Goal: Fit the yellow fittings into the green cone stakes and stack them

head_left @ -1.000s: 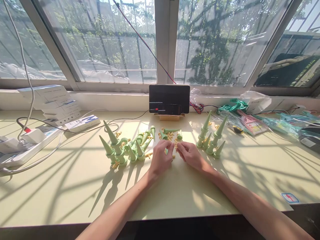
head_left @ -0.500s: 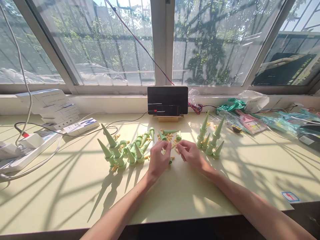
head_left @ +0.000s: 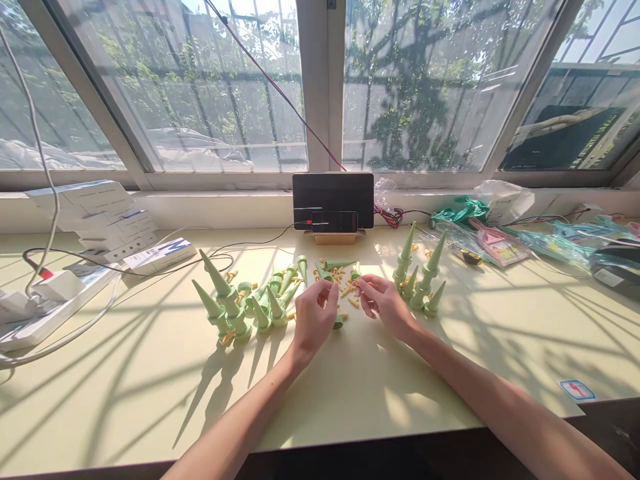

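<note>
Fingers of left hand (head_left: 313, 315) pinching green cone (head_left: 338, 319), right hand (head_left: 384, 303) pinching yellow peg (head_left: 356, 284), cone clusters (head_left: 420, 277) flanking

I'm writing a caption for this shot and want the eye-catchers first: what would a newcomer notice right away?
The left hand and right hand meet mid-table, the left closed around a small green cone. Upright green spikes cluster on both sides, left cluster and right cluster, throwing long shadows over the pale table. Behind them, a dark screen leans under the sunlit windows.
</note>
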`<act>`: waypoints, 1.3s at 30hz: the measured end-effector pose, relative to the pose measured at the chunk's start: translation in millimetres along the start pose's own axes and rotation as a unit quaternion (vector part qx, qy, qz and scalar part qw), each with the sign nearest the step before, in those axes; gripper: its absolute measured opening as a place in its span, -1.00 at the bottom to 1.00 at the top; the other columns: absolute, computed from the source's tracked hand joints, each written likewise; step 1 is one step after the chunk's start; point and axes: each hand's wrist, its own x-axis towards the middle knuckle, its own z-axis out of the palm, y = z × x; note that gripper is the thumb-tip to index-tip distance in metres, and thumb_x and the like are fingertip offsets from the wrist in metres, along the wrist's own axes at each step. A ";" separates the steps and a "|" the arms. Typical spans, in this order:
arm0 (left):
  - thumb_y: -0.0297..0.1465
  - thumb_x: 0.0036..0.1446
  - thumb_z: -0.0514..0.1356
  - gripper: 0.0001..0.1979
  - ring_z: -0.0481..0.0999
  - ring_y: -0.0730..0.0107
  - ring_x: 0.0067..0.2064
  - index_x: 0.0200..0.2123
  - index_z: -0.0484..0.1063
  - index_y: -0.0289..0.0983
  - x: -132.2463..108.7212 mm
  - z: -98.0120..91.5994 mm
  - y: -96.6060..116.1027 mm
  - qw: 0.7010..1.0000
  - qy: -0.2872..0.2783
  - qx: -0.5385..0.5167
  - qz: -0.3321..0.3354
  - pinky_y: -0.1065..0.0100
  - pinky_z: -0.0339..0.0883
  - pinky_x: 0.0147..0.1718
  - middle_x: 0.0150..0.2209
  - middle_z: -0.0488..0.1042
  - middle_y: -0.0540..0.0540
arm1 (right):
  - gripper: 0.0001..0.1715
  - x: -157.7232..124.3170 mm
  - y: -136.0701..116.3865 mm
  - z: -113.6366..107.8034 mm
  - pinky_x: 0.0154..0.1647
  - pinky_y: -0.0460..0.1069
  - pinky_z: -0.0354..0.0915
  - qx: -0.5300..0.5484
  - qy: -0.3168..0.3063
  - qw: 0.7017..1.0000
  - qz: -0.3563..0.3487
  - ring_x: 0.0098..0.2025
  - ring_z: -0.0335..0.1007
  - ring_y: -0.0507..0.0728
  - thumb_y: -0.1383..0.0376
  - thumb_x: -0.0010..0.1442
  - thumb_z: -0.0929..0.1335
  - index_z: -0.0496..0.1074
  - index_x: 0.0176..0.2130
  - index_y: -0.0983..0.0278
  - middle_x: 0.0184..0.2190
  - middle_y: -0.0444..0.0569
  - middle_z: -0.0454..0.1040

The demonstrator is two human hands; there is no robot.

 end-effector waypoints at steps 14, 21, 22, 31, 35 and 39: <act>-0.33 0.21 0.12 -0.79 0.33 0.45 -0.51 -0.47 0.38 -0.24 1.2 -0.3 -5.7 0.998 -0.028 0.060 -0.003 0.38 0.21 -0.45 -0.57 0.39 0.04 | -0.62 -0.6 1.8 3.5 -0.69 -0.08 0.00 -0.086 0.041 0.995 0.016 -0.73 0.07 -0.11 0.03 0.10 0.44 0.39 -0.33 0.29 -0.50 -0.18 0.38; -0.32 0.13 0.16 -0.86 0.40 0.39 -0.46 -0.42 0.43 -0.24 1.3 1.4 -12.9 0.993 -0.038 0.110 -0.017 0.37 0.22 -0.46 -0.51 0.41 0.00 | -0.70 -1.1 -1.0 5.5 -0.69 -0.08 0.07 -0.143 0.078 0.987 0.006 -0.70 0.14 -0.07 0.08 0.10 0.41 0.40 -0.37 0.28 -0.50 -0.16 0.38; -0.32 0.12 0.16 -0.86 0.41 0.39 -0.46 -0.41 0.44 -0.24 1.2 1.6 -13.3 0.992 -0.040 0.116 -0.019 0.37 0.22 -0.46 -0.51 0.41 0.00 | -0.70 -1.1 -0.5 5.2 -0.68 -0.08 0.08 -0.149 0.079 0.986 0.006 -0.70 0.14 -0.07 0.09 0.10 0.41 0.41 -0.36 0.27 -0.49 -0.15 0.39; -0.31 0.08 0.18 -0.88 0.44 0.32 -0.39 -0.36 0.44 -0.24 -0.4 1.7 -10.3 0.982 -0.080 0.167 -0.048 0.37 0.19 -0.45 -0.44 0.42 -0.03 | -0.70 0.8 8.6 2.1 -0.69 -0.08 0.12 -0.181 0.079 0.980 -0.003 -0.68 0.18 -0.05 0.08 0.12 0.39 0.44 -0.32 0.28 -0.42 -0.08 0.47; -0.34 0.06 0.18 -0.90 0.43 0.33 -0.40 -0.36 0.44 -0.23 -1.4 0.9 -8.4 0.980 -0.086 0.173 -0.050 0.39 0.15 -0.50 -0.43 0.43 -0.04 | -0.67 -1.4 7.2 3.0 -0.68 -0.07 0.12 -0.187 0.074 0.980 0.006 -0.66 0.21 -0.02 0.05 0.12 0.39 0.43 -0.31 0.27 -0.42 -0.07 0.47; -0.35 0.08 0.16 -0.88 0.42 0.35 -0.43 -0.33 0.46 -0.23 -1.8 0.0 -6.6 0.978 -0.092 0.180 -0.050 0.41 0.12 -0.53 -0.46 0.42 -0.03 | -0.66 -1.8 6.8 3.1 -0.68 -0.07 0.11 -0.188 0.072 0.979 0.005 -0.66 0.20 -0.02 0.03 0.12 0.39 0.43 -0.32 0.27 -0.44 -0.09 0.45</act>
